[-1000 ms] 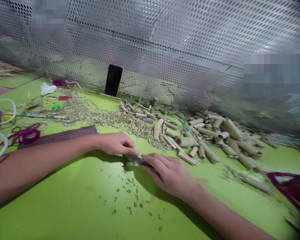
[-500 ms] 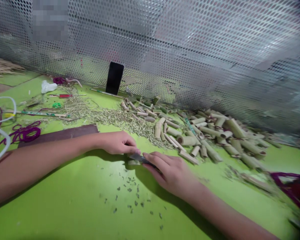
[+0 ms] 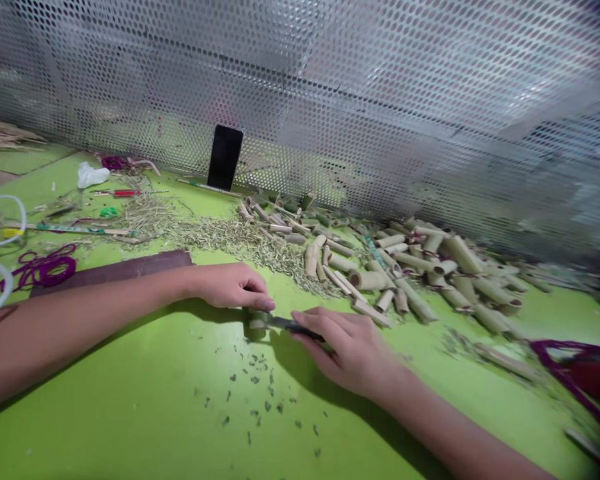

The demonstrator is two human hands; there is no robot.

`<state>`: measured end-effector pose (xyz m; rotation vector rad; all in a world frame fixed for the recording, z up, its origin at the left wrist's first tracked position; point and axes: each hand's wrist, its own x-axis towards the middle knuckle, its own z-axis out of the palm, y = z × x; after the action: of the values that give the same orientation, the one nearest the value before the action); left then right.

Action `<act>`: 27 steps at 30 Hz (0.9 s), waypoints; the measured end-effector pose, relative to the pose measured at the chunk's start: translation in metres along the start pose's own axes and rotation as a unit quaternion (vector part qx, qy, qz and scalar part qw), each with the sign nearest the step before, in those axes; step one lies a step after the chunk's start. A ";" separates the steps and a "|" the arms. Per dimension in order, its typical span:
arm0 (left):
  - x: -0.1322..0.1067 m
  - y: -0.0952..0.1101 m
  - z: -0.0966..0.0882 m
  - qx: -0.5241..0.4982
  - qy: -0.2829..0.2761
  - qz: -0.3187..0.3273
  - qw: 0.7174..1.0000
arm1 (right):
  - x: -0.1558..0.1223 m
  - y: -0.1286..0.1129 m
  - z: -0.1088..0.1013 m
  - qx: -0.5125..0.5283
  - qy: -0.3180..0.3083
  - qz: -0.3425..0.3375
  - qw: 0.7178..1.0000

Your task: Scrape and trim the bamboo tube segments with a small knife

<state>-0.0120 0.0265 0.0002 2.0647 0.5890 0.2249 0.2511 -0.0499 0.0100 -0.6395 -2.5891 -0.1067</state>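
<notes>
My left hand (image 3: 233, 287) rests on the green table (image 3: 130, 400), its fingers closed on a short bamboo piece (image 3: 258, 321) that lies under the fingertips. My right hand (image 3: 353, 348) is closed round the dark handle of a knife (image 3: 287, 324), with the forefinger laid along it. The blade points left and meets the bamboo piece. Small dark shavings (image 3: 260, 393) are scattered on the table just in front of both hands.
A heap of cut bamboo tubes (image 3: 405, 273) lies to the right, thin slivers (image 3: 220, 237) behind the hands. A black phone (image 3: 225, 158) leans on the perforated metal screen (image 3: 330, 100). Purple cord (image 3: 47, 270), a white cable (image 3: 0, 267) and a brown board (image 3: 120, 270) lie left.
My right hand has drawn slightly right with the knife, so more of the blade shows between the hands. My left hand stays put on the bamboo piece.
</notes>
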 end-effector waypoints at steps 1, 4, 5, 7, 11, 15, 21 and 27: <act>0.001 0.000 0.001 -0.001 0.001 0.002 1.000 | 0.001 0.001 0.001 -0.014 0.004 0.009 1.000; 0.002 -0.001 0.003 -0.002 0.006 0.009 1.000 | 0.005 0.000 0.002 -0.039 -0.011 0.016 0.999; 0.003 -0.001 0.003 -0.001 0.009 0.009 1.000 | 0.007 -0.001 0.003 -0.044 -0.014 0.015 0.999; 0.004 0.000 0.005 0.004 0.015 0.008 1.000 | 0.009 -0.003 0.004 -0.049 -0.015 0.015 0.999; 0.004 0.000 0.006 0.015 0.019 0.002 1.000 | 0.011 -0.005 0.007 -0.053 0.000 0.015 0.999; 0.004 -0.001 0.006 0.012 0.021 -0.003 1.000 | 0.009 -0.006 0.007 -0.049 -0.009 0.027 0.998; 0.002 -0.001 0.006 0.015 0.027 -0.006 1.000 | 0.007 -0.007 0.005 -0.034 -0.040 0.046 0.998; 0.001 0.002 0.004 0.009 0.004 -0.003 1.000 | 0.008 -0.005 0.004 -0.013 -0.058 0.042 0.997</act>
<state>-0.0090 0.0228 -0.0009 2.0807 0.6048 0.2252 0.2413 -0.0508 0.0106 -0.7840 -2.6701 -0.0781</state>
